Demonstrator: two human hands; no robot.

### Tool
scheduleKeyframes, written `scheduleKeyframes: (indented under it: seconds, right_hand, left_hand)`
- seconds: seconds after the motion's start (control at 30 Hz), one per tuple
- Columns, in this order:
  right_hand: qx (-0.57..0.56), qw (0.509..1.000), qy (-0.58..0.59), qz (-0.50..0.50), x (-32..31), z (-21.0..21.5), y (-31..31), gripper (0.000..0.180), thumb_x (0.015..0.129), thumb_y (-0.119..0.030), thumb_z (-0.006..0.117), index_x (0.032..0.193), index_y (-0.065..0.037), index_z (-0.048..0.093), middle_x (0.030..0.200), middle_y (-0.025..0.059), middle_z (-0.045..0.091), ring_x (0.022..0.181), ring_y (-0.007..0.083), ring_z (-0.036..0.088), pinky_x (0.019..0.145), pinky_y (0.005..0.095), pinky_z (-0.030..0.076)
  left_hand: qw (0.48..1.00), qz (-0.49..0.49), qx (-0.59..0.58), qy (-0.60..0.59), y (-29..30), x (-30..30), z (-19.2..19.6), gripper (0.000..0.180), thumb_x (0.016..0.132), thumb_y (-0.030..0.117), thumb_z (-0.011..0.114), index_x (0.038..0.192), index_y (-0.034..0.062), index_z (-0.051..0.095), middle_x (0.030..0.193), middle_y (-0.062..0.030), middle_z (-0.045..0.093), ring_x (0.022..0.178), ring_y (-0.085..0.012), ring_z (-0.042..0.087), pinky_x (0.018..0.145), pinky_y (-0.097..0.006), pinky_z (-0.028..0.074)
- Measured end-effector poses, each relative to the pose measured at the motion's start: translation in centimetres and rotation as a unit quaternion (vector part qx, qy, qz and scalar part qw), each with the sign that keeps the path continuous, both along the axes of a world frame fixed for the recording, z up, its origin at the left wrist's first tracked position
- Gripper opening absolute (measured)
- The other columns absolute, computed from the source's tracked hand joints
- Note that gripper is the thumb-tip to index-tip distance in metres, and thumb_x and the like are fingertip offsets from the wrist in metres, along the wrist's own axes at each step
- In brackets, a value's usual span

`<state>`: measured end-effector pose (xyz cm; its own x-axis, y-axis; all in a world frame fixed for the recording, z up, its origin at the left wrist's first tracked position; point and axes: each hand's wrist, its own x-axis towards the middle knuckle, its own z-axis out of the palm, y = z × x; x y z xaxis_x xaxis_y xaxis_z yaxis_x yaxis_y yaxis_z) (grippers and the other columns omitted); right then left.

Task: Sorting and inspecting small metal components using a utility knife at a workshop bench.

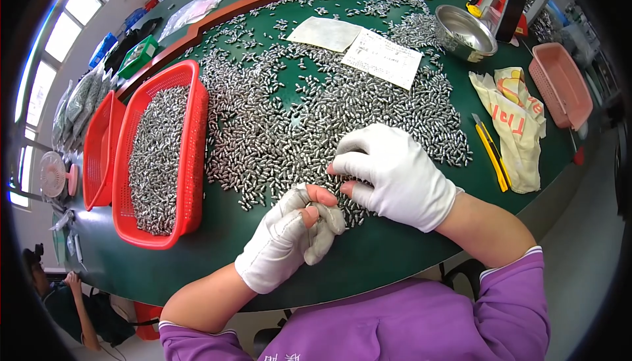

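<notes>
Small silver metal pins (309, 130) lie in a wide, loose heap over the green table (263, 242). My left hand (289, 232), in a white glove with bare thumb and index tips, is curled closed at the heap's near edge. Whatever its folded fingers hold is hidden. Just to the right, my right hand (398, 176), gloved the same way, bends over the pins with thumb and index tips drawn close together. Anything between those tips is too small to make out. A red plastic basket (197, 117) full of similar pins stands left of the heap.
Papers (382, 58) lie on the heap. At right are a metal bowl (464, 31), a yellow utility knife (492, 153), a printed cloth (520, 130) and a pink basket (559, 84). Another red basket (99, 157) and a small fan (56, 175) are at left. A person (82, 308) sits at lower left.
</notes>
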<state>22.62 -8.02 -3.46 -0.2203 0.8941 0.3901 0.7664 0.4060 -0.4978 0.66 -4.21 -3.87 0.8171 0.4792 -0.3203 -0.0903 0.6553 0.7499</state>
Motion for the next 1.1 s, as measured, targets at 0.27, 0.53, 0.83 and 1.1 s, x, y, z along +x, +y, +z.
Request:
scheduleKeyframes:
  seconds: [0.27,0.53,0.83,1.1]
  right_hand:
    - [0.003,1.0,-0.015,0.009,-0.15,-0.3,0.23,0.014,0.077,-0.016,0.071,0.088,-0.008,0.069,0.095,0.0057,0.063,0.091,0.0273,0.062,0.08,0.0392,0.051]
    - [0.013,1.0,-0.024,0.016,-0.15,-0.38,0.26,0.013,0.076,-0.015,0.072,0.087,-0.01,0.068,0.096,0.0053,0.063,0.091,0.027,0.062,0.079,0.0381,0.05]
    - [0.039,0.978,0.168,0.118,-0.63,-0.18,0.18,0.018,0.073,-0.008,0.079,0.088,-0.011,0.068,0.098,0.0063,0.065,0.087,0.0263,0.063,0.077,0.0375,0.05]
    - [0.01,0.976,0.181,0.123,-0.41,-0.2,0.3,0.019,0.073,-0.007,0.079,0.088,-0.01,0.068,0.098,0.0064,0.065,0.088,0.0267,0.063,0.078,0.0375,0.05]
  left_hand:
    - [1.0,0.006,-0.004,0.005,0.04,-0.14,-0.24,0.034,0.095,0.039,0.063,0.116,0.0141,0.053,0.092,-0.0084,0.06,0.052,-0.0104,0.043,0.05,-0.024,0.035]
    - [1.0,0.0,-0.003,0.002,-0.03,-0.16,-0.12,0.032,0.096,0.038,0.062,0.116,0.0147,0.052,0.092,-0.0076,0.059,0.052,-0.0096,0.043,0.052,-0.023,0.035]
    - [0.999,0.007,0.011,0.031,-0.26,0.03,0.34,0.032,0.097,0.035,0.062,0.115,0.0116,0.049,0.094,-0.0072,0.06,0.06,-0.008,0.047,0.053,-0.02,0.037]
    - [0.999,-0.001,-0.016,0.038,-0.12,-0.07,0.27,0.026,0.098,0.032,0.062,0.111,0.013,0.05,0.092,-0.0066,0.06,0.059,-0.0082,0.048,0.051,-0.021,0.036]
